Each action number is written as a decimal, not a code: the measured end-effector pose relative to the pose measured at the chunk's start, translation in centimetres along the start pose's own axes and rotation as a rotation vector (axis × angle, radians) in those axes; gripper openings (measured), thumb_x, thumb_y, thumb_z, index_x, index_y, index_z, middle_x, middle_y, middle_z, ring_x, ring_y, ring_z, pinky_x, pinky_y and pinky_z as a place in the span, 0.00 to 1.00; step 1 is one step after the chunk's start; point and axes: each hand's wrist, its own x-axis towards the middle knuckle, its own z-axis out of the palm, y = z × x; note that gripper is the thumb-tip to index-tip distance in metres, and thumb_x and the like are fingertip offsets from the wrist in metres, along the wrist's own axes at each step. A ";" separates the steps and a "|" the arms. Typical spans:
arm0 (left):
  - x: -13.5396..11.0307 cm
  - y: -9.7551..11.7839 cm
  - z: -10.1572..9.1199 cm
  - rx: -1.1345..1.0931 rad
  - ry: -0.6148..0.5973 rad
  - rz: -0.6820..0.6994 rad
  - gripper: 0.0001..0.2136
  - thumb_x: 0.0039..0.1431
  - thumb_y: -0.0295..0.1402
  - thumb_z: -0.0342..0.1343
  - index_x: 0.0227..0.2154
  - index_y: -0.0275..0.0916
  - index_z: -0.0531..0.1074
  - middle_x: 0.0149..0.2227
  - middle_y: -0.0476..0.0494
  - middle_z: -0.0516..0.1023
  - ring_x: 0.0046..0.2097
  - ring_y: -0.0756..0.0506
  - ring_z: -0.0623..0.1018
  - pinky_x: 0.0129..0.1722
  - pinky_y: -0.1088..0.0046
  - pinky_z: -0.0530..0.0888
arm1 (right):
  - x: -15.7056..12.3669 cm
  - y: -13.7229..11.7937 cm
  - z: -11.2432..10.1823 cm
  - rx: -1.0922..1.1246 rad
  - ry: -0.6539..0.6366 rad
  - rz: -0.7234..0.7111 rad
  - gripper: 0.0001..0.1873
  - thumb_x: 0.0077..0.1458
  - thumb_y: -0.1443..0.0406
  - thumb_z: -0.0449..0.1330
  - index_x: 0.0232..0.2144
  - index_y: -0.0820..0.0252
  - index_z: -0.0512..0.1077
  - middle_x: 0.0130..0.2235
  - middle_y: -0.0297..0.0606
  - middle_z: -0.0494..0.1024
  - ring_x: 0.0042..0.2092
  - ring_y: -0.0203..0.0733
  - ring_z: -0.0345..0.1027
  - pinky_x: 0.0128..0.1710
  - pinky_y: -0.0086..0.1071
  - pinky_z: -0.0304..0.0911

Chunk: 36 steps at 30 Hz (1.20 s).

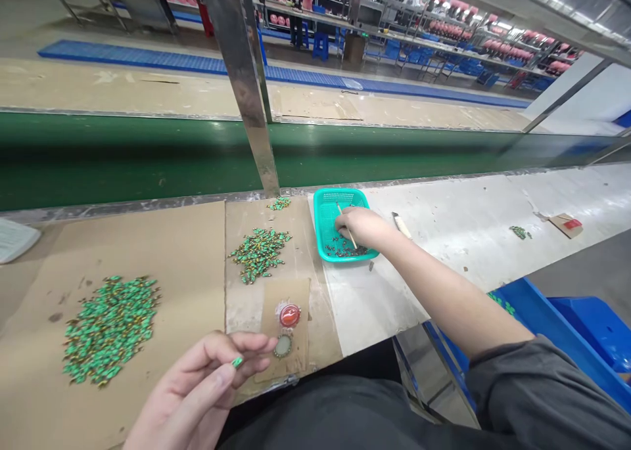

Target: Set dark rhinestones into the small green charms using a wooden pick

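Observation:
My left hand (197, 384) is low in view, pinching a small green bead (237, 362) between thumb and finger. My right hand (359, 226) is over a teal plastic basket (345, 196) and holds a thin wooden stick (348, 226), its tip among dark beads (345, 247) in the basket. On brown cardboard (192, 253) lies a large pile of green beads (109, 330), with a smaller pile (259, 255) and a small cluster (279, 203) farther right. A round red cabochon (290, 315) and an oval metal-rimmed piece (282, 345) lie on a card near my left hand.
A pale-handled blade (401, 225) lies right of the basket on the white bench (458, 253). Farther right are a few green beads (520, 232) and a brown card (566, 225). A green conveyor belt (123, 161) runs behind the bench; blue crates (566, 332) sit at lower right.

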 end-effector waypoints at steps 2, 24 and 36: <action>-0.6 0.5 0.8 0.003 -0.036 0.022 0.14 0.57 0.45 0.82 0.28 0.44 0.85 0.42 0.42 0.93 0.50 0.33 0.91 0.48 0.64 0.90 | -1.6 -1.3 -0.2 0.098 0.097 -0.067 0.04 0.71 0.69 0.70 0.39 0.61 0.82 0.43 0.42 0.87 0.47 0.48 0.82 0.52 0.44 0.79; -2.0 1.5 3.2 0.109 -0.265 0.085 0.13 0.64 0.47 0.80 0.32 0.45 0.90 0.35 0.46 0.90 0.39 0.45 0.86 0.43 0.76 0.83 | -13.0 -14.9 3.3 1.111 0.292 -0.450 0.09 0.67 0.74 0.74 0.38 0.54 0.85 0.37 0.35 0.90 0.37 0.40 0.86 0.43 0.34 0.83; -2.0 1.3 3.5 0.165 -0.214 0.165 0.12 0.63 0.44 0.81 0.31 0.44 0.89 0.34 0.45 0.90 0.36 0.47 0.84 0.38 0.78 0.83 | -13.0 -15.1 3.6 1.055 0.320 -0.481 0.08 0.68 0.74 0.73 0.39 0.56 0.84 0.37 0.37 0.89 0.37 0.40 0.85 0.42 0.33 0.81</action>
